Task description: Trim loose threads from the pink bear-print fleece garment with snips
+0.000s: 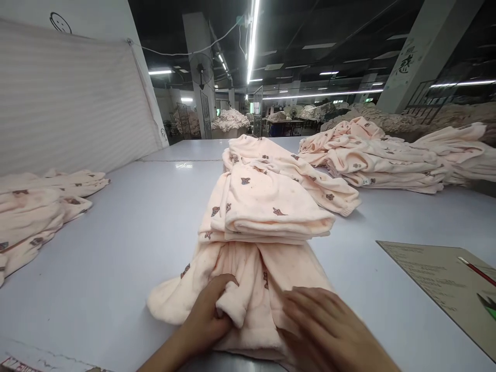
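Note:
A pale pink fleece garment (310,268) with small brown printed figures lies at the near edge of the table, gathered in folds. My left hand (211,310) is closed around a bunched fold of it, the fabric sticking out between thumb and fingers. Over the garment's right side is my right hand (321,320), its fingers stretched out along the cloth and smeared by motion. Directly beyond, a folded stack of the same printed fleece (271,201) rests partly over the garment's far end.
A larger fleece pile (380,155) lies at the back right, and another heap (34,212) at the left. On the right are a brown printed board (430,279), a red pencil (478,271) and a green-handled tool (488,307). A cloth screen (70,98) borders the left side.

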The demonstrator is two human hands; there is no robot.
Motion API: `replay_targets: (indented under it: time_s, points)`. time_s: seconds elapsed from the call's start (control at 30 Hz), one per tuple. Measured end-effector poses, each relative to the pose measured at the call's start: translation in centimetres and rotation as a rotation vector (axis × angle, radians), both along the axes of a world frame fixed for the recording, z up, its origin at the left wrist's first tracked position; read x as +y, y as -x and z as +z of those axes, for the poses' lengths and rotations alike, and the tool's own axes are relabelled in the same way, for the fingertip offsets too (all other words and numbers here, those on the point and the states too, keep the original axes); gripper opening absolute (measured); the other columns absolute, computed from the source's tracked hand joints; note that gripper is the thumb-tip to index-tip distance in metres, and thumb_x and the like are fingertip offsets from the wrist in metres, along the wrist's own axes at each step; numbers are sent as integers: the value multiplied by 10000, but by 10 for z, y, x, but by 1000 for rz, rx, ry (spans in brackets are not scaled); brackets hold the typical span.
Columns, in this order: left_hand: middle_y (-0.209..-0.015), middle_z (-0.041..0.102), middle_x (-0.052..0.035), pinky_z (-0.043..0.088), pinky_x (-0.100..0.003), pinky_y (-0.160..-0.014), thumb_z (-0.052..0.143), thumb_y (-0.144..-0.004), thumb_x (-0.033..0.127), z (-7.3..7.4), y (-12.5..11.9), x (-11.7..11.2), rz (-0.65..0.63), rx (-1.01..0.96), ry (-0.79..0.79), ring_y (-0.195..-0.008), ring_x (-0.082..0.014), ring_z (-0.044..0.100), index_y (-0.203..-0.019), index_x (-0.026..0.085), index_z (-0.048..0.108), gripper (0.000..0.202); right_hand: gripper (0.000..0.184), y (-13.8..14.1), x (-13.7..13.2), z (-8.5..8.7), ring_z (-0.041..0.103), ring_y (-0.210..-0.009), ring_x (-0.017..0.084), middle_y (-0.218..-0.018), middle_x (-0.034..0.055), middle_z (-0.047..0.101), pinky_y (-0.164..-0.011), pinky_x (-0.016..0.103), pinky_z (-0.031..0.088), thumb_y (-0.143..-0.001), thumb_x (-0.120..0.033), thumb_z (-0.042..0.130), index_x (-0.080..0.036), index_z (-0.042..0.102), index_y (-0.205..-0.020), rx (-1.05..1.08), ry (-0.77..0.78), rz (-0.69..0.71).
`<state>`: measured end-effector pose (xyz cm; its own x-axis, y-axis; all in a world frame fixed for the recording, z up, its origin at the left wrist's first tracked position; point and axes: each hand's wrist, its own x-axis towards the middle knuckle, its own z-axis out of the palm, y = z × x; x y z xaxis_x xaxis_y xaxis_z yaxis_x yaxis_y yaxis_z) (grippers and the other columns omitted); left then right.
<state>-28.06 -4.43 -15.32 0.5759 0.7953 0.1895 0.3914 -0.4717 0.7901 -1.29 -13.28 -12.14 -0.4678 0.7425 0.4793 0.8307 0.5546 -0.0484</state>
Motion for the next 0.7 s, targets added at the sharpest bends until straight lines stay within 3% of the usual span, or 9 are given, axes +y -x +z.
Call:
replay_targets:
  time_s: [0.1,0.17,0.23,0.33,0.43,0.57,0.63,0.7]
  points:
    - [-1339,380,-108,349,-475,-982,684,-597,247,-9,-1,-9,-93,163,-157,-1218,-331,358,-1292,272,315,787,691,8,4,-35,475,-1154,394,-1328,97,475,-827,569,484,-664,-422,680,-197,490,-1289,-92,57,-34]
    - [-1430,238,-159,257,-600,-1001,786,-518,344,-20,-7,-16,-119,286,-276,-1280,-424,234,-1368,284,225,1020,789,3,8,-60,416,-1170,468,-1353,187,414,-806,648,443,-585,-348,703,-122,472,-1304,-57,76,-106]
    - [-1425,246,-192,252,-637,-975,737,-626,304,-30,-13,-19,-71,350,-354,-1274,-441,248,-1371,276,259,885,637,-5,11,-77,420,-1189,423,-1355,189,417,-848,607,434,-629,-186,606,-143,524,-1260,0,105,-159]
    - [-1291,444,-175,352,-528,-954,576,-749,167,-28,-18,-12,3,222,-314,-1184,-354,415,-1264,221,431,537,468,-20,16,-83,490,-1165,306,-1323,135,483,-889,495,441,-743,-82,427,-197,595,-1165,130,167,-242]
    - [-1122,567,-93,435,-391,-895,543,-697,118,-1,-9,7,25,10,-163,-1035,-261,529,-1138,201,493,451,406,-32,20,-65,528,-1127,260,-1260,79,553,-884,401,461,-794,-190,443,-224,546,-1184,320,253,-334]
    - [-1155,554,-36,443,-302,-890,471,-713,95,37,7,26,78,-124,-80,-1042,-199,529,-1160,214,453,463,377,-41,26,-24,627,-961,194,-1125,31,642,-754,257,514,-836,-293,434,-238,492,-1204,620,330,-498]
    - [-1164,551,-31,430,-304,-910,481,-679,80,40,5,23,43,-133,-84,-1062,-202,518,-1166,214,452,506,340,-39,32,4,647,-895,196,-1032,19,678,-683,234,519,-825,-299,439,-234,536,-1145,717,336,-542]
    - [-1137,566,-48,423,-338,-916,515,-636,81,31,-8,12,-13,-84,-140,-1051,-226,519,-1155,207,466,537,312,-31,38,38,653,-838,213,-956,25,692,-638,238,511,-811,-338,466,-219,579,-1076,769,321,-526]
